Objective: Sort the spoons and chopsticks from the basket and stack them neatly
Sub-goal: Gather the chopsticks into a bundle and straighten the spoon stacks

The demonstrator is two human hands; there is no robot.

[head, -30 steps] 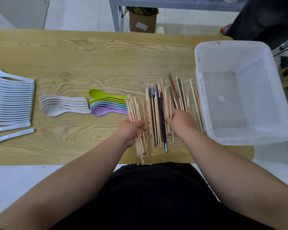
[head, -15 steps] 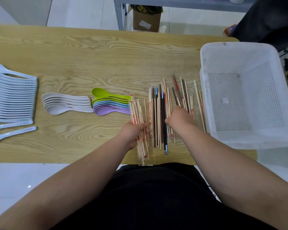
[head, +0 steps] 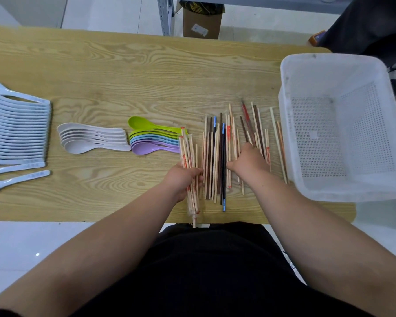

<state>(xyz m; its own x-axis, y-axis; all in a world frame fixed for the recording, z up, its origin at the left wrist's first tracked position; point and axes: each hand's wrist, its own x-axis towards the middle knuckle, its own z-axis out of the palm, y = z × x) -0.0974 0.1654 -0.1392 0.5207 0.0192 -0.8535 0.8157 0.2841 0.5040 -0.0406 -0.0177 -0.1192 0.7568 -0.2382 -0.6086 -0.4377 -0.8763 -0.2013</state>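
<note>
- The left hand (head: 182, 179) curls round the middle of a chopstick bundle (head: 186, 154), hiding that part.
- The bundle sticks out of the grip both ways, its long axis pointing away from the person and its near end overhanging the table (head: 101, 76) edge.
- Just right of the grip, loose chopsticks (head: 217, 161) lie roughly parallel.
- The right hand (head: 249, 161) rests on them, fingers hidden; its hold cannot be told.
- The basket (head: 329, 58) stands farther right, stacked spoons (head: 151, 145) left.

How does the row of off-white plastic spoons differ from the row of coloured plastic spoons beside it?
The off-white plastic spoons are all one pale colour; the coloured plastic spoons run from green through blue to purple. The off-white row lies farther left; the coloured row's handles reach the wrapped chopsticks in the left hand. Both rows overlap neatly, bowls left, handles right.
</note>
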